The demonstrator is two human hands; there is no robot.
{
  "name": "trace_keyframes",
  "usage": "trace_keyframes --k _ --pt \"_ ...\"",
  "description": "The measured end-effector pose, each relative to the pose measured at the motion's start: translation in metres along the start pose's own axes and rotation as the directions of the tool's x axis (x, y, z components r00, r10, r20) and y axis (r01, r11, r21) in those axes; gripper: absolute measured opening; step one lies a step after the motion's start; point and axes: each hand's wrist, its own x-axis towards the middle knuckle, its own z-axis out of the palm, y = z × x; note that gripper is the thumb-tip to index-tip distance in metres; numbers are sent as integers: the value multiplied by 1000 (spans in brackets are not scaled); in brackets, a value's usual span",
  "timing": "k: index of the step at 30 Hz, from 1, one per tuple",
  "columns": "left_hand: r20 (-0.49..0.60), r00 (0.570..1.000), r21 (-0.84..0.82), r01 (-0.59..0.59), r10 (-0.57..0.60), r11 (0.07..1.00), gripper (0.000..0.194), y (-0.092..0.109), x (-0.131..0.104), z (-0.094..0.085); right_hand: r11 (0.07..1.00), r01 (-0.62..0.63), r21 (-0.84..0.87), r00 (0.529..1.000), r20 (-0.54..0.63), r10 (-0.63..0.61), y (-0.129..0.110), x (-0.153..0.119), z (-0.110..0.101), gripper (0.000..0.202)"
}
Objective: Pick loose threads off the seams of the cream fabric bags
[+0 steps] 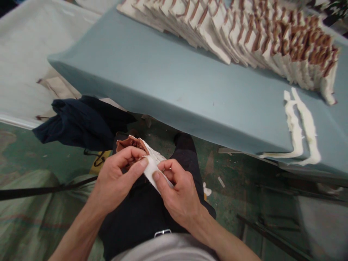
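Above my lap, both hands pinch a white and brown fabric piece (155,173). My left hand (119,177) is closed on its upper left end, thumb and forefinger pressed together at the white edge. Closed on the lower right part of the white strip is my right hand (178,188). Brown, ruffled material shows above my left fingers. On the blue table (163,79) beyond, a long row of similar white and brown pieces (244,40) stands overlapped. Two white strips (308,127) lie near the table's right front edge.
A white bin (40,47) stands at the left, with dark blue cloth (78,121) hanging by its near corner. Greenish sacking (32,217) lies at lower left. Dark metal bars (272,235) are at lower right. Scraps lie on the green floor (231,188).
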Motion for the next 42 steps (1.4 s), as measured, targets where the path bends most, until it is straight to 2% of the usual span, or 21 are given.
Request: trace_keyframes --k 5,7,9,11,13,15,17,19,22,24,29,31,33,39,42 --pt "-21 999 -49 -49 48 998 19 5 10 -4 994 58 -96 998 44 -54 5 -24 -14 18" --pt "-6 998 -59 -67 67 996 18 10 13 -8 968 166 -186 985 87 -152 9 -34 -27 16" --pt "28 996 -38 -83 84 996 17 15 13 -12 913 291 -285 956 53 -288 8 -38 -44 11" --pt "79 991 -1 -108 108 994 16 20 13 -16 866 355 -351 914 -65 -401 2 -33 -61 6" --pt "143 981 20 -138 134 990 14 25 11 -18 826 419 -376 861 -124 -494 -7 -18 -73 3" --pt "198 967 27 -171 163 985 12 30 9 -19 756 554 -348 788 -75 -611 -16 3 -75 5" --pt "220 956 37 -205 192 978 13 36 6 -20 670 706 -232 692 26 -721 -22 26 -70 18" --pt "209 954 61 -231 214 971 17 40 2 -22 610 783 -123 622 136 -771 -26 45 -61 30" --pt "189 957 110 -242 219 964 19 42 -4 -26 550 833 -54 543 265 -797 -31 63 -49 33" --pt "202 958 133 -233 204 963 17 40 -6 -30 530 846 -59 519 317 -794 -34 68 -47 26" --pt "227 954 129 -229 196 965 17 32 -3 -33 562 814 -149 566 423 -707 -41 67 -56 9" --pt "250 949 126 -228 191 966 18 31 -1 -33 584 797 -157 584 450 -676 -42 65 -59 12" --pt "281 942 122 -222 181 967 19 29 1 -32 574 803 -161 576 460 -676 -40 64 -61 15" --pt "323 939 159 -174 115 972 20 28 2 -34 375 912 -164 407 470 -784 -29 67 -58 16" --pt "313 944 148 -160 107 976 20 25 1 -35 345 916 -203 400 484 -778 -26 67 -56 17"
